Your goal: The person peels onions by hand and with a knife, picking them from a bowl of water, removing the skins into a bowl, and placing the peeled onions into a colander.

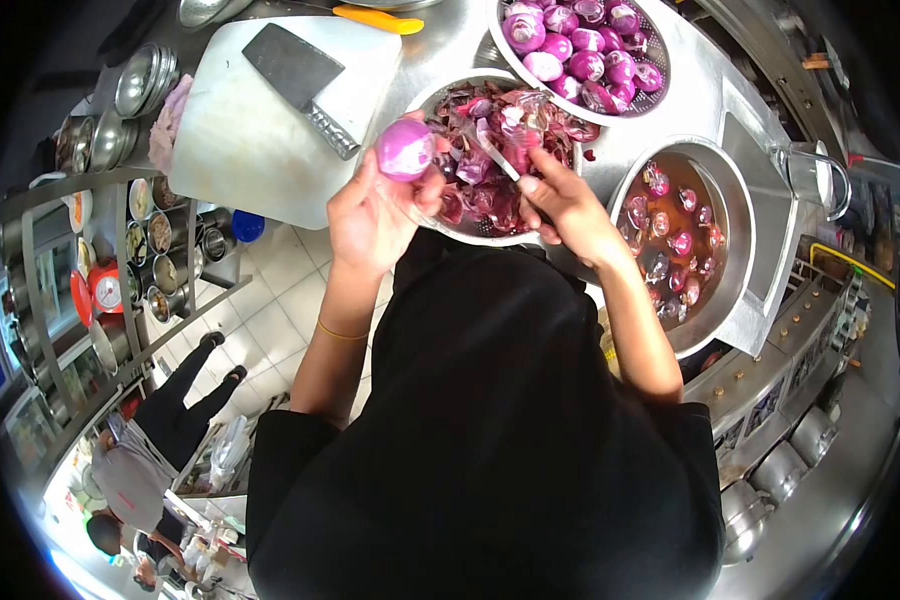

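A smooth purple-and-white red onion (pixel 405 149) rests in the fingers of my left hand (pixel 368 228), its outer skin off. My right hand (pixel 572 212) grips a small knife (pixel 498 156), whose blade points up and to the left. Both hands are over a metal bowl (pixel 422 100) heaped with dark red onion skins (pixel 475 185). Behind it stands a perforated colander (pixel 660 108) full of peeled red onions (pixel 587 66). To the right, a large metal pot (pixel 738 250) holds brownish water with several unpeeled onions (pixel 680 243) floating in it.
A white cutting board (pixel 225 130) lies at the left, with a cleaver (pixel 295 68) on it and a yellow-handled tool (pixel 375 18) at its far edge. Stacked metal bowls (pixel 142 82) stand farther left. Shelves with food containers (pixel 160 230) and other people (pixel 135 480) are at lower left.
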The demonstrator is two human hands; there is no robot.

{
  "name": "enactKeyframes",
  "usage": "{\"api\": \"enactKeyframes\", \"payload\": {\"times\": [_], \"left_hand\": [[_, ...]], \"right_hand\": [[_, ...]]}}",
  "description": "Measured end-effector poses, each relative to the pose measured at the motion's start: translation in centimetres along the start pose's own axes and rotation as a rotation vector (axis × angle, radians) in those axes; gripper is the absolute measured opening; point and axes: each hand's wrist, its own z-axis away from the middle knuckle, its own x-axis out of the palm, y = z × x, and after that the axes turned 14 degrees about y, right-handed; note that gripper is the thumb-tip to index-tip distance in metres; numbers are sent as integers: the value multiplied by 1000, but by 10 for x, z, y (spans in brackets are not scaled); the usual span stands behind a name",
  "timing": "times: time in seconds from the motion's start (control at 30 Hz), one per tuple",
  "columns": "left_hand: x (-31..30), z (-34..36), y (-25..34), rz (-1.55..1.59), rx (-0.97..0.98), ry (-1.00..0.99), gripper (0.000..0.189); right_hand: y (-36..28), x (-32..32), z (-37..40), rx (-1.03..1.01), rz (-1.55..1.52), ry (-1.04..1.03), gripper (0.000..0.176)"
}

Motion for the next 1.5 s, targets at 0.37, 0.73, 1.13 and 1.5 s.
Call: {"api": "enactKeyframes", "payload": {"times": [0.37,0.73,1.13,1.5], "left_hand": [[18,-42,6,-459,285,121,47],[77,-229,-55,-1852,1082,-311,36],[119,-50,-42,-1522,325,-161,41],[152,-32,-167,-1737,489,-214,33]], "right_hand": [[-20,-8,27,-382,685,287,28],[-7,-36,51,-349,915,246,78],[18,-99,59,-201,-11,13,28],[40,-206,118,-455,690,626,34]]}}
